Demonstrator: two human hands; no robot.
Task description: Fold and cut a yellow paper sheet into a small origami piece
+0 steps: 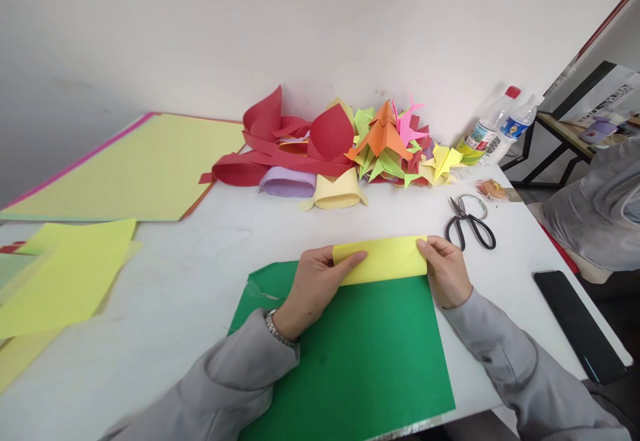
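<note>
A folded strip of yellow paper (385, 261) is stretched between my two hands, over the far edge of a green sheet (370, 347). My left hand (320, 281) pinches its left end, the thumb lying along the front face. At the right end, my right hand (445, 267) grips the paper between thumb and fingers. The fingers behind the strip are partly hidden. Just beyond my right hand lie black-handled scissors (469, 224) and a roll of clear tape (473, 206).
Loose yellow sheets (65, 281) lie at left, with large pale-yellow sheets (135, 167) behind. Red paper shapes (295, 151) and colourful folded paper pieces (387, 141) line the wall. Two bottles (495, 124) stand back right. A black phone-like slab (580, 324) rests near the right edge.
</note>
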